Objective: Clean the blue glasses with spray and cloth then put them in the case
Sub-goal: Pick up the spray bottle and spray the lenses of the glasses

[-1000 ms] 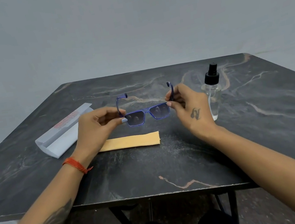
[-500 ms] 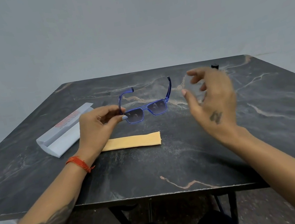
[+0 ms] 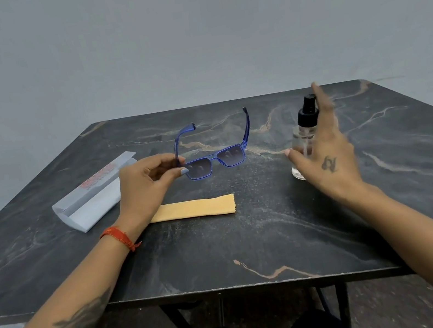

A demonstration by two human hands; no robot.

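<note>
Case (image 3: pixel 94 198) lies left of the glasses (image 3: pixel 216 161) on the tabletop (image 3: pixel 280 239); left hand (image 3: pixel 144 189) pinches the glasses' temple, lenses raised above the cloth (image 3: pixel 193 210); right hand (image 3: pixel 323 150) spread, fingers apart, at the spray bottle (image 3: pixel 303 137), not yet gripping; advice: wrap the body firmly, forefinger on the nozzle, aim at the lenses.

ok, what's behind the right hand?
The spray bottle stands on the table just behind the open right hand. Its black cap and clear left side show; the hand covers its right side, so contact with the bottle can't be confirmed.
</note>
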